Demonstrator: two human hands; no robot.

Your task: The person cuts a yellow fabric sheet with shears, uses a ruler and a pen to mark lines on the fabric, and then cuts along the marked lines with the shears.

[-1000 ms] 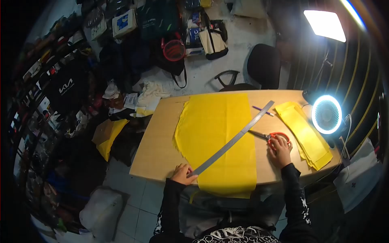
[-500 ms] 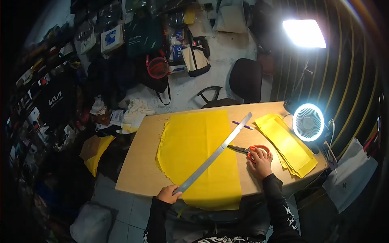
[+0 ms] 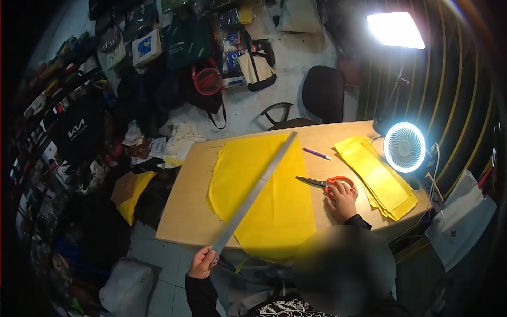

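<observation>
My left hand (image 3: 201,262), at the table's near edge, is closed around one end of a long metal ruler (image 3: 252,196). The ruler slants up and away over a large sheet of yellow fabric (image 3: 282,211), whose left edge is frayed. On the right, my right hand (image 3: 342,202) has its fingers curled on the orange handles of a pair of scissors (image 3: 318,182). The scissors lie on the table with their dark blades pointing left toward the fabric. A purple pen (image 3: 317,154) lies just beyond them. A blurred round patch hides part of my right arm and the fabric's lower corner.
Folded yellow fabric pieces (image 3: 377,179) are stacked at the right of the wooden table (image 3: 182,203). Behind them stand a lit round fan (image 3: 404,147) and a bright lamp (image 3: 396,30). An office chair (image 3: 323,94) is beyond the far edge. Bags and piled goods crowd the left.
My left hand has lifted and moved left with the ruler, whose far end has swung left, away from the pen. The scissors and my right hand keep their place. The view has shifted slightly.
</observation>
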